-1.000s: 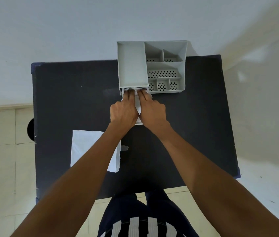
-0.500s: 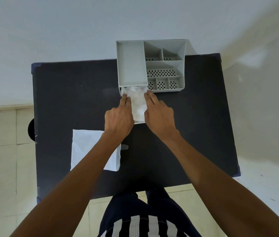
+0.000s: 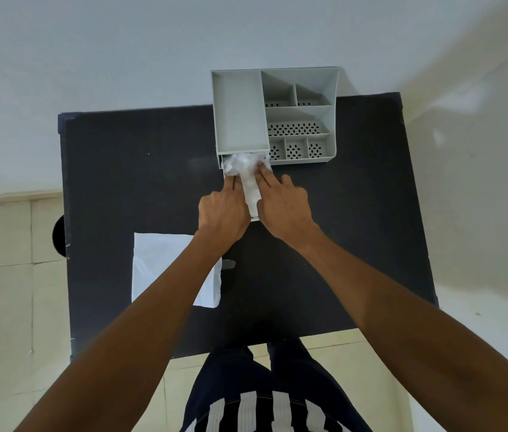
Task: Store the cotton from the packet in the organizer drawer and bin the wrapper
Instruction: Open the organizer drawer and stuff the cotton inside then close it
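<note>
A grey organizer (image 3: pixel 240 120) stands at the far edge of the black table (image 3: pixel 128 182). Its drawer (image 3: pixel 255 217) is pulled out toward me and holds white cotton (image 3: pixel 248 174), fluffy at the organizer end. My left hand (image 3: pixel 221 213) lies along the drawer's left side, index finger stretched forward at the cotton's edge. My right hand (image 3: pixel 284 207) rests on the right side with fingertips pressing on the cotton. Neither hand grips anything. The flat white wrapper (image 3: pixel 159 266) lies on the table to the near left, partly under my left forearm.
The organizer's right half has several small perforated compartments (image 3: pixel 296 129). A small grey scrap (image 3: pixel 228 264) lies beside the wrapper. A dark round object (image 3: pixel 59 235) sits on the floor past the table's left edge. Pale wall behind, tiled floor around.
My hands parted to the drawer's sides, showing the cotton, then came back in. My right fingertips now press the cotton near the organizer.
</note>
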